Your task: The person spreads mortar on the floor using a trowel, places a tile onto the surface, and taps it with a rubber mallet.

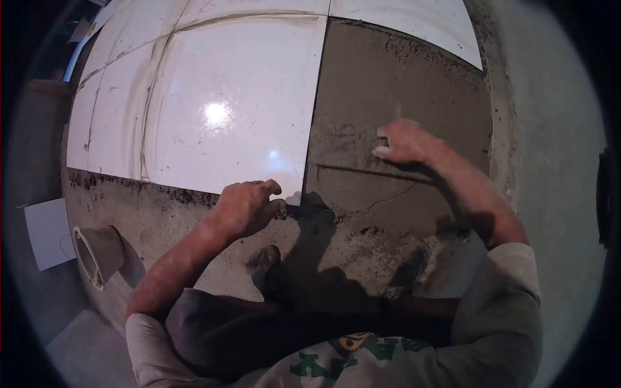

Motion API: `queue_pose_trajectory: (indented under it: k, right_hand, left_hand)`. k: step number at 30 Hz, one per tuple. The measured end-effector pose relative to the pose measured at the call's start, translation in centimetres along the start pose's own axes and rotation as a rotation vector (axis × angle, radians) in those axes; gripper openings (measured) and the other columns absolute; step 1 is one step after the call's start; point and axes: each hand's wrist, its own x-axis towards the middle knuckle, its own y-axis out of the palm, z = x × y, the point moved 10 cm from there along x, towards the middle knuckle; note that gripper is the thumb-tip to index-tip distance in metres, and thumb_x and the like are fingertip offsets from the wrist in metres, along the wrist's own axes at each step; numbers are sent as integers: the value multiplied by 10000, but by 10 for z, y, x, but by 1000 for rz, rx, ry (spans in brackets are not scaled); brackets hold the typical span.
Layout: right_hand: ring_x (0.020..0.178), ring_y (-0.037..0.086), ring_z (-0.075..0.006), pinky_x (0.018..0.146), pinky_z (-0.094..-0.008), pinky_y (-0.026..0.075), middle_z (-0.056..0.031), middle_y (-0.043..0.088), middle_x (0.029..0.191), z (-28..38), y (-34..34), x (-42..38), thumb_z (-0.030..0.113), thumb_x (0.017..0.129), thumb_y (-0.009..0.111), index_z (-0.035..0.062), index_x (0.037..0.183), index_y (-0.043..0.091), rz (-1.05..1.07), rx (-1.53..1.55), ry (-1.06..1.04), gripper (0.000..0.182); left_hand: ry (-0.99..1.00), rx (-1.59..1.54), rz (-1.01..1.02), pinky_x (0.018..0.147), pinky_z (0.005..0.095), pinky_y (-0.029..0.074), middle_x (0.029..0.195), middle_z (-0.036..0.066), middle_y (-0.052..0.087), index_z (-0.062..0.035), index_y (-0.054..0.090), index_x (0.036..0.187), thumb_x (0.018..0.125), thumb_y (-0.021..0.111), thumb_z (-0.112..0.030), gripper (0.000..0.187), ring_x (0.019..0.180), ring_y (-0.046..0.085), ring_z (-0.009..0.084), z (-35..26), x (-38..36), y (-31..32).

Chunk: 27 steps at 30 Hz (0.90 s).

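Note:
My left hand (248,205) is at the front corner of a large glossy white tile (239,97), fingers curled and thumb close to the forefinger. My right hand (406,142) hovers low over a bed of smooth grey mortar (401,84) to the right of that tile, its fingers bent in the same pinching shape. What either hand holds, if anything, I cannot tell. A dark straight line crosses the mortar below my right hand, and a thin curved line runs in front of it. Rough marks show in the mortar left of my right fingertips.
More white tiles (119,84) lie along the left and at the back (414,22). A bucket (98,255) lies on its side at the left, near a white tile piece (48,233). My shoes (266,268) stand on rough floor in front. A wall (550,129) rises at right.

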Motion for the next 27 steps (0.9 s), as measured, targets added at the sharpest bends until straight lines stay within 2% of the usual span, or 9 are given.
queue_pose_trajectory:
  k: [7, 9, 15, 18, 22, 25, 27]
  right_hand:
    - [890, 655, -351, 837, -480, 524, -194, 668, 873, 37, 30, -36, 419, 881, 591, 22, 1028, 656, 68, 4, 28, 428]
    - [890, 657, -355, 825, -482, 525, -195, 669, 862, 43, 41, -41, 411, 880, 595, 17, 1005, 648, 15, -7, -40, 417]
    - [884, 659, -370, 799, -483, 525, -200, 669, 840, 67, 56, -69, 393, 880, 606, 3, 976, 640, -16, 15, -41, 403]
    - [801, 674, -364, 732, -462, 539, -186, 666, 768, 75, 72, -76, 402, 896, 601, -2, 1014, 600, -67, -81, -91, 422]
    - [764, 680, -361, 717, -455, 542, -167, 671, 759, 62, 78, -81, 413, 904, 593, 15, 1015, 578, -141, -101, -56, 413]
    - [777, 685, -356, 718, -451, 543, -166, 677, 782, 11, 48, -72, 423, 913, 579, 27, 973, 562, -274, -75, 218, 401]
    - [842, 682, -355, 756, -455, 537, -184, 680, 839, -21, 20, -70, 427, 916, 574, 24, 976, 564, -328, -60, 339, 408]
  left_hand:
    - [78, 25, -25, 689, 417, 532, 785, 129, 687, -57, 639, 1052, 873, 651, -300, 301, 772, 678, 318, -19, -5, 0]
    - [149, 3, -72, 698, 421, 532, 794, 127, 688, -57, 639, 1055, 877, 644, -305, 305, 787, 678, 321, -26, -8, 0]
    - [94, 39, -21, 719, 422, 531, 812, 125, 691, -55, 638, 1062, 879, 641, -310, 314, 809, 677, 326, -32, -11, -3]
    - [81, 54, 11, 727, 422, 531, 821, 129, 694, -53, 638, 1067, 880, 636, -317, 323, 824, 678, 325, -31, -12, 1]
    - [79, 49, 13, 738, 423, 531, 838, 132, 699, -49, 640, 1071, 886, 625, -328, 336, 833, 678, 322, -37, -10, -2]
    - [22, 22, 55, 749, 422, 531, 851, 133, 703, -48, 641, 1076, 889, 620, -335, 344, 845, 677, 318, -33, -4, 2]
    - [86, 8, -21, 748, 422, 531, 855, 136, 704, -48, 644, 1074, 886, 623, -331, 340, 835, 678, 320, -36, -2, -3]
